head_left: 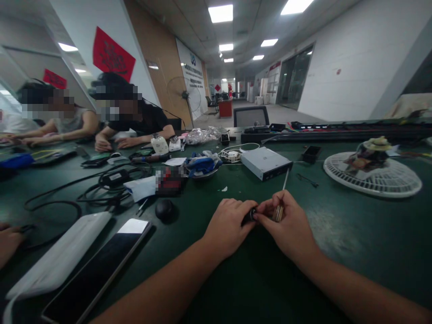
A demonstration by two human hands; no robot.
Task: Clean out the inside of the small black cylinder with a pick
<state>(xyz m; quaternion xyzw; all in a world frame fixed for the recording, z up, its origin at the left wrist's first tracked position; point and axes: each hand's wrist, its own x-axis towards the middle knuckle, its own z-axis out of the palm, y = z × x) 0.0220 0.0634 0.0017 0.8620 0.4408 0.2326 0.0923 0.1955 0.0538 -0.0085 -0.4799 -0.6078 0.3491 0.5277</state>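
Near the middle of the green table (202, 202), my left hand (229, 225) is closed round a small black part (250, 216). Just to its right, my right hand (289, 225) is closed on a screwdriver whose thin metal shaft (286, 178) points up and away; its brownish handle (278, 213) shows between the fingers. The fingertips of both hands meet at the black part. Beyond them lies a grey metal box (266, 162) with a black front edge. The fingers hide most of the black part.
To the right sits a round white fan grille (371, 175) with a motor. On the left lie a black phone (97, 274), a white slab (60, 252), a black round object (164, 209), cables and a bowl of blue cloth (201, 164). People sit at the far left; one hand (10, 243) is nearby.
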